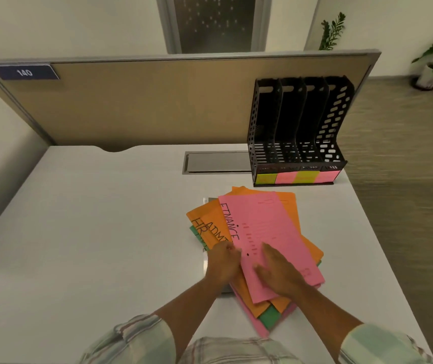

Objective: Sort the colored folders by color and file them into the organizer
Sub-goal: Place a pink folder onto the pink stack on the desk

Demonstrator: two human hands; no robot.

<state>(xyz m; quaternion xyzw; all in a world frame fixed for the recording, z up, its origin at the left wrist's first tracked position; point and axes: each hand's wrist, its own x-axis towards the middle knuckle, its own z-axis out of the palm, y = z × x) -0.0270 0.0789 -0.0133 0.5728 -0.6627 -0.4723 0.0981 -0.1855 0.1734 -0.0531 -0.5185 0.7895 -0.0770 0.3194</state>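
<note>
A fanned pile of colored folders lies on the white desk in front of me. On top is a pink folder lettered "FINANCE". Orange folders marked "ADMI" and "HR" stick out to its left, and green folders peek out from underneath. My left hand pinches the pink folder's left edge. My right hand lies flat on that folder, fingers spread. The black organizer with several upright slots stands empty at the back right, with yellow and pink labels along its base.
A tan partition closes the desk's far side, with a "140" plate at its left. A grey cable hatch is set into the desk left of the organizer. The desk's right edge drops to carpet. Potted plants stand far right.
</note>
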